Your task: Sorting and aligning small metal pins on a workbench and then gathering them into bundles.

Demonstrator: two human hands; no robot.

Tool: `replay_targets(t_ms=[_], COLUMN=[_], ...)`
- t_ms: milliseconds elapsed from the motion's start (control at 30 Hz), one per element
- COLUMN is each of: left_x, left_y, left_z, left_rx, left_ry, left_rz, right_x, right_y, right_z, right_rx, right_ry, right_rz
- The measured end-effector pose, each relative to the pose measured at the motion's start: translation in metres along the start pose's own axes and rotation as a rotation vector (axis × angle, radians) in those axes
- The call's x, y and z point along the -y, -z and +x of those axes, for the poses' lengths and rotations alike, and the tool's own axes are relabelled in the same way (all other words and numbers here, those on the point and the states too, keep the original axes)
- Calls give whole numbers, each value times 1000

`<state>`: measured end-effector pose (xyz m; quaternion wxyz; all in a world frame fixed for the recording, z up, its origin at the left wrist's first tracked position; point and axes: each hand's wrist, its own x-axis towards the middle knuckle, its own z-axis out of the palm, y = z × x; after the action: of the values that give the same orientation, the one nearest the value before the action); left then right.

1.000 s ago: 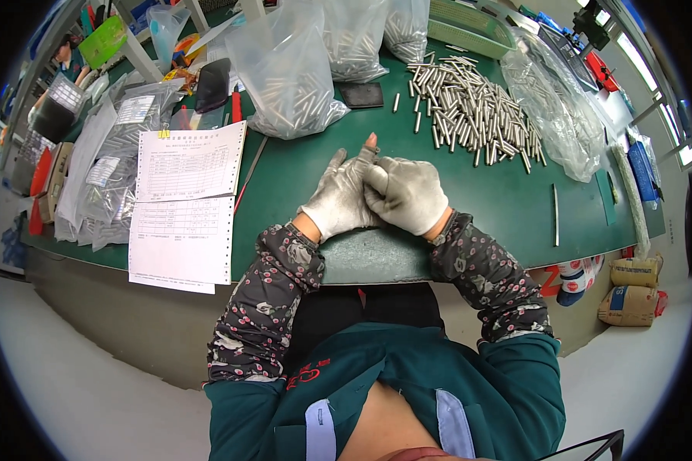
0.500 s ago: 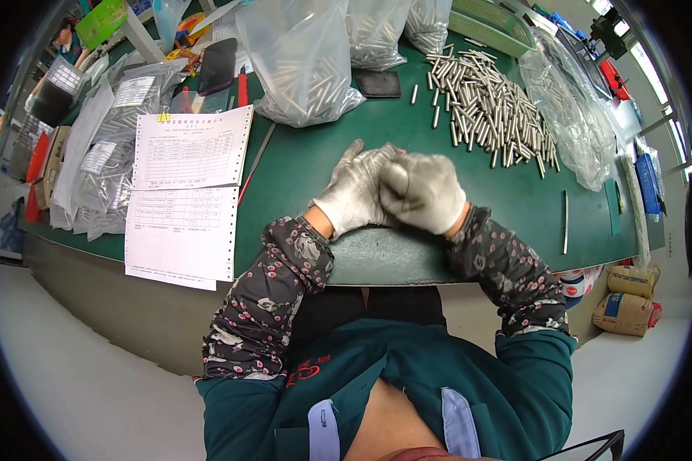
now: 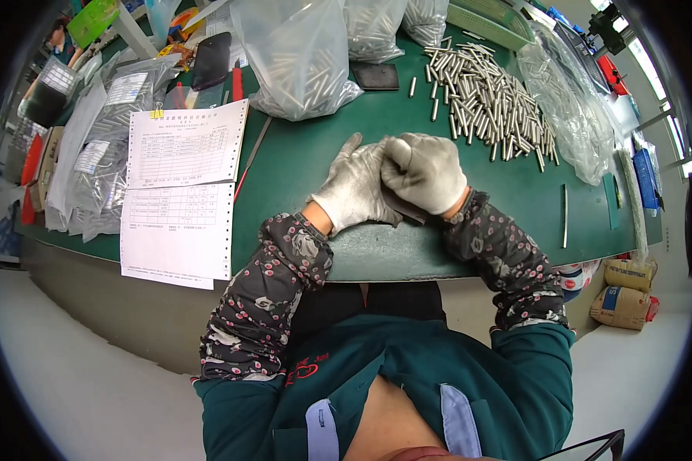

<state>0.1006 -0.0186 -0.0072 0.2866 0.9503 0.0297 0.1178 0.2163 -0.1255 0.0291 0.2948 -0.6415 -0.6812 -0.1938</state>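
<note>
Now the white-gloved right hand [image 3: 425,170] has closed over the white-gloved left hand [image 3: 355,188] on the green desk [image 3: 300,165]. Both have drifted a little rightward. What either grip holds, I cannot tell; the loose pile of short steel pins [image 3: 488,100] lies untouched.

A dark flat piece [image 3: 404,209] lies under the gloved hands, slanted on the green worktop [image 3: 300,165], possibly a thin strip.

The head camera is looking steeply down from above the person's chest, facing forward over the green table [image 3: 300,165]. It is sitting close, its fisheye view bending the table's near edge and darkening the corners.
</note>
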Motion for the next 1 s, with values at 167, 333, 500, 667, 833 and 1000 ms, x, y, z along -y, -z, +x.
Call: replay_targets(t_ms=[167, 333, 500, 667, 833, 1000], left_x=[2, 8, 5, 1, 0, -1], left_y=[-1, -10, 3, -1, 4, 8], left_z=[-4, -5, 1, -5, -4, -7], left_rx=[-86, -82, 135, -65, -22, -22], left_ry=[-63, 4, 81, -22, -44, 1], left_rz=[92, 54, 106, 91, 14, -25], right_x=[20, 22, 8, 4, -15, -33], right_y=[8, 3, -1, 3, 11, 13], right_z=[-9, -11, -2, 0, -23, -59], right_rx=[98, 126, 9, -113, -600, -576], right_ry=[20, 17, -72, -135, -1179, -1296], right_rz=[116, 130, 74, 168, 1272, 2066])
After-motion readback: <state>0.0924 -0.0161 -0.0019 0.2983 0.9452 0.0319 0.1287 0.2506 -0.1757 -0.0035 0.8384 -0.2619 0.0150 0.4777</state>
